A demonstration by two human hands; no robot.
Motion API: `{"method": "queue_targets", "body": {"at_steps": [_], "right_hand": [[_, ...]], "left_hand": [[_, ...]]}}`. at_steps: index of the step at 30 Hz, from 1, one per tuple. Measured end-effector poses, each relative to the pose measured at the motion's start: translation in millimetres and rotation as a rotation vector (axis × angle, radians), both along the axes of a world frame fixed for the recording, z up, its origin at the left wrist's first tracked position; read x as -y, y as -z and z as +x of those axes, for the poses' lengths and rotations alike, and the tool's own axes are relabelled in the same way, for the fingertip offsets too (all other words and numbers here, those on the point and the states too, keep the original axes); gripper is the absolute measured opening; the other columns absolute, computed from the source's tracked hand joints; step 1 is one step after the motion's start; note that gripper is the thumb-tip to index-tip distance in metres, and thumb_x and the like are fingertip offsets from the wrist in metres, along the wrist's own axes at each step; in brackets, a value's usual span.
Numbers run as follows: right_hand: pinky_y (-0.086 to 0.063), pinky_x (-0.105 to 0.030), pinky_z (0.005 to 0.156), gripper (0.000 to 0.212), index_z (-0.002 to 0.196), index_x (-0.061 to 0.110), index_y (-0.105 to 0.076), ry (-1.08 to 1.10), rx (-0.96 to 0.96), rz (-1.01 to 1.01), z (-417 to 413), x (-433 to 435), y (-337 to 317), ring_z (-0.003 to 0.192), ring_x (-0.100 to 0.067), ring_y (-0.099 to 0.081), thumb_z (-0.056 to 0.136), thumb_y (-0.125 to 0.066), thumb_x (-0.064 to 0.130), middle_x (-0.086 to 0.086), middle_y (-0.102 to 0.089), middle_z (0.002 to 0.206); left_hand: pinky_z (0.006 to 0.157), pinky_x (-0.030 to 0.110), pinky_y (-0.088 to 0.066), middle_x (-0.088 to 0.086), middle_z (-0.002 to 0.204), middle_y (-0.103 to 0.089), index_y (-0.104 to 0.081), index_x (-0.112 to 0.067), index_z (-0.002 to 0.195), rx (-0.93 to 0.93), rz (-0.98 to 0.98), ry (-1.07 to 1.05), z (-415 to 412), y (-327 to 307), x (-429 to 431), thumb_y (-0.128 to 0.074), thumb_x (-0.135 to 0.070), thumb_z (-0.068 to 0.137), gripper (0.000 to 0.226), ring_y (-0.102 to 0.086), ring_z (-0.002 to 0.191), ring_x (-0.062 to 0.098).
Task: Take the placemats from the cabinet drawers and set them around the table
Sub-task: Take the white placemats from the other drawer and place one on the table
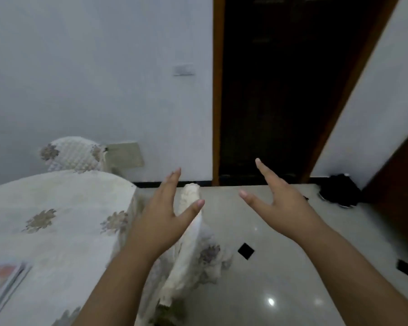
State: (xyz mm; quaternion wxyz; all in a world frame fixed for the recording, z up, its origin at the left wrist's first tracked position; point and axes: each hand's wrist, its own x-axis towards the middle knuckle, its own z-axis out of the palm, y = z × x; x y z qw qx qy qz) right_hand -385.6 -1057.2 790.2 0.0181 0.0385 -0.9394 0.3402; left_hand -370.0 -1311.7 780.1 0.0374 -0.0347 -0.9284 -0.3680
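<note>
Both of my hands are raised in front of me, empty and spread wide. The left hand (167,205) has its fingers extended and thumb splayed; the right hand (275,196) mirrors it, palms turned roughly toward each other with a clear gap between them. Neither touches anything.

The table (57,222) lies to my lower left, covered in a white cloth with grey-gold floral motifs. A cloth-covered chair (191,234) stands just beside its near right edge, partly behind my left forearm. A second covered chair back (73,154) shows at the far side, against the wall.

At the lower left edge of the view, something flat with pink-orange print and pale layered edges (3,281) rests on the cloth. It may be a placemat or a stack of them; the blur and cropping prevent confirmation. Its long axis appears to run diagonally, toward the far right.

No cabinet or drawer is in view. Ahead is a dark doorway (292,90).

Judgement: that flat item lies left of and below both hands, so the left hand is nearer.
</note>
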Motion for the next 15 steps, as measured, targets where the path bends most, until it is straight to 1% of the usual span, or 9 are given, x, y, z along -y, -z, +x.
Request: {"method": "queue_targets", "body": {"at_steps": [2,5,9,12,13,15], "right_hand": [[-0.041,-0.037,0.106,0.087,0.152,0.053,0.000,0.151,0.007,0.008,15.2,-65.3,2.1,0.143,-0.016,-0.035,0.083,-0.047,0.076,0.014,-0.019,0.163],[-0.039,-0.037,0.108,0.088,0.154,0.050,-0.004,0.366,0.009,-0.018,47.0,-165.3,8.5,0.142,-0.016,-0.036,0.082,-0.049,0.075,0.013,-0.023,0.162],[-0.030,-0.031,0.112,0.088,0.155,0.047,-0.006,0.589,-0.001,-0.066,100.5,-282.9,15.0,0.146,-0.013,-0.028,0.084,-0.051,0.073,0.012,-0.023,0.162],[-0.029,-0.034,0.113,0.089,0.155,0.047,-0.005,0.728,0.008,-0.070,139.1,-351.3,19.4,0.148,-0.013,-0.024,0.084,-0.053,0.072,0.011,-0.020,0.163],[-0.030,-0.034,0.113,0.090,0.155,0.047,-0.004,0.776,0.014,-0.072,152.0,-370.1,20.3,0.148,-0.014,-0.024,0.084,-0.053,0.071,0.011,-0.019,0.163],[-0.030,-0.035,0.112,0.091,0.155,0.047,-0.002,0.867,0.019,-0.079,175.2,-403.6,21.8,0.148,-0.015,-0.024,0.084,-0.054,0.071,0.012,-0.019,0.163]], "left_hand": [[0.120,0.035,-0.023,-0.019,0.166,-0.011,-0.004,-0.048,0.158,0.010,-0.016,0.137,-21.0,-3.1,-65.0,-0.049,-0.075,0.085,0.089,-0.016,0.151,0.004],[0.120,0.041,-0.030,-0.017,0.167,-0.012,-0.002,-0.050,0.156,0.000,-0.053,0.339,-40.9,-5.8,-177.4,-0.048,-0.077,0.083,0.091,-0.022,0.151,0.009],[0.118,0.035,-0.026,-0.017,0.166,-0.011,-0.003,-0.050,0.156,0.004,-0.018,0.573,-41.4,-4.2,-322.7,-0.053,-0.070,0.086,0.089,-0.019,0.151,0.007],[0.115,0.028,-0.024,-0.019,0.166,-0.014,-0.005,-0.049,0.157,0.006,0.002,0.730,-32.0,4.0,-413.1,-0.055,-0.068,0.087,0.087,-0.020,0.147,-0.001],[0.115,0.028,-0.024,-0.019,0.165,-0.015,-0.006,-0.049,0.157,0.011,0.010,0.781,-27.5,7.0,-439.2,-0.055,-0.067,0.088,0.087,-0.021,0.145,-0.002],[0.119,0.033,-0.026,-0.019,0.165,-0.016,-0.006,-0.050,0.157,0.033,0.022,0.867,-18.7,11.3,-486.9,-0.055,-0.066,0.089,0.085,-0.021,0.148,0.003]]}}
